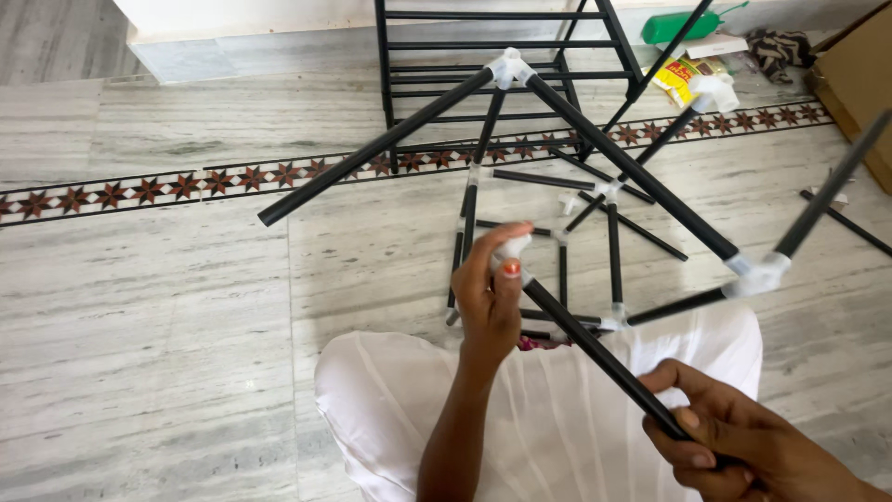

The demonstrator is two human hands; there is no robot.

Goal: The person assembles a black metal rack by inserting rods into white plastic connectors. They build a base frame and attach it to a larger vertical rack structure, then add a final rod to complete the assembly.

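Note:
My right hand grips the lower end of a black rod that slants up to the left. My left hand pinches the white plastic connector on that rod's upper end. Above and around them hangs a partly joined frame of black rods with white corner connectors at its top and at its right. My lap is covered by white cloth.
More joined black rods lie on the grey marble floor ahead. A black metal rack stands by the wall. A green bottle, a yellow packet and a cardboard box sit at the far right.

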